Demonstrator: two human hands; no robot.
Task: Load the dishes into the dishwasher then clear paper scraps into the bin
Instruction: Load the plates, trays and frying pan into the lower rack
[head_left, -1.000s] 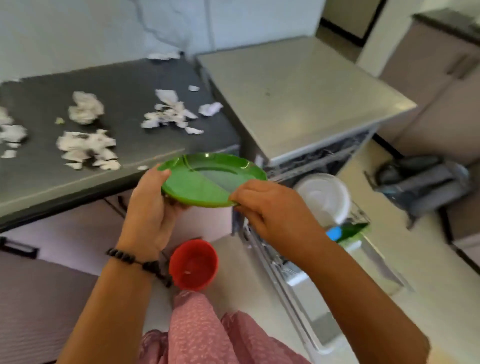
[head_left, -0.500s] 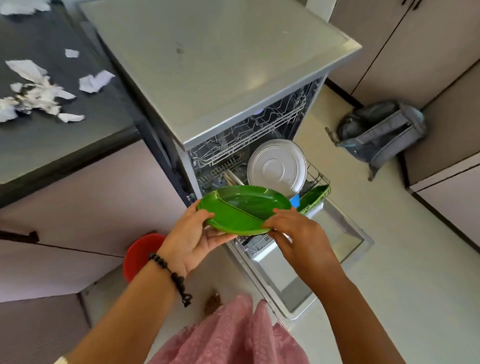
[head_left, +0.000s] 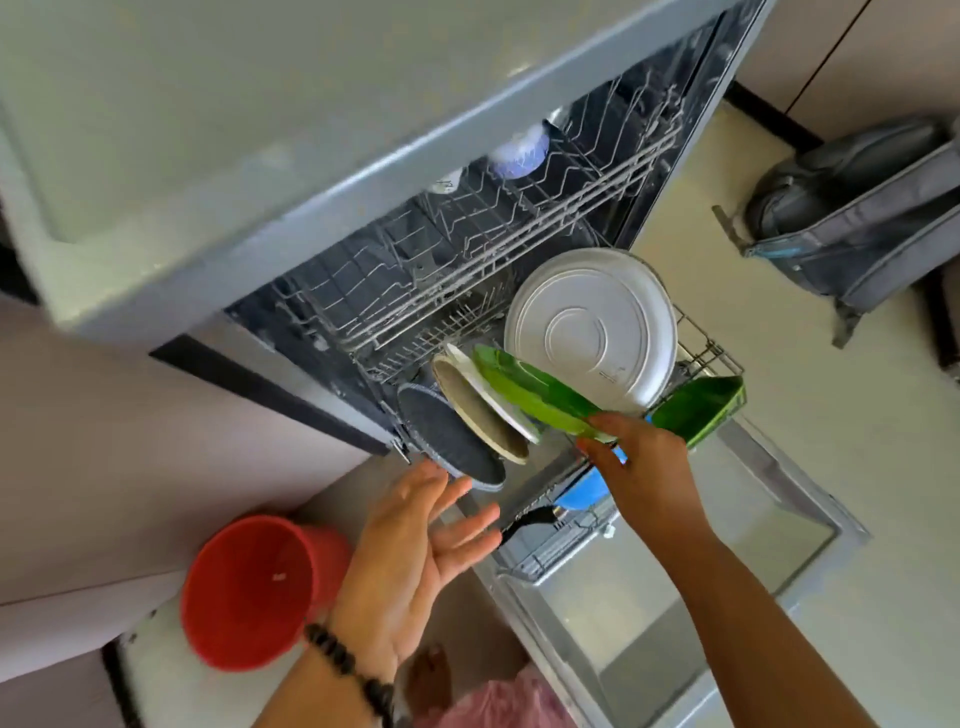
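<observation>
My right hand (head_left: 641, 470) grips the near rim of a green plate (head_left: 530, 392) and holds it on edge over the pulled-out lower rack (head_left: 561, 540) of the open dishwasher (head_left: 467, 249). The plate stands tilted between a white plate (head_left: 491, 397) and a large silver plate (head_left: 592, 325). A beige plate (head_left: 475, 421) and a dark speckled plate (head_left: 447, 441) stand further left in the rack. My left hand (head_left: 415, 545) hovers palm up, fingers spread, holding nothing, just below the dark plate. A red bin (head_left: 249, 587) sits on the floor at lower left.
A green rectangular dish (head_left: 701, 405) and a blue item (head_left: 582, 491) lie in the lower rack. The upper rack (head_left: 493, 228) holds a bluish-white bowl (head_left: 519, 150). The dishwasher door (head_left: 727, 545) lies open flat. A grey backpack (head_left: 862, 218) rests on the floor at right.
My view dropped from the counter to the dishwasher. The green plate went from flat in both hands to on edge in the lower rack. My left hand let go and drew back.
</observation>
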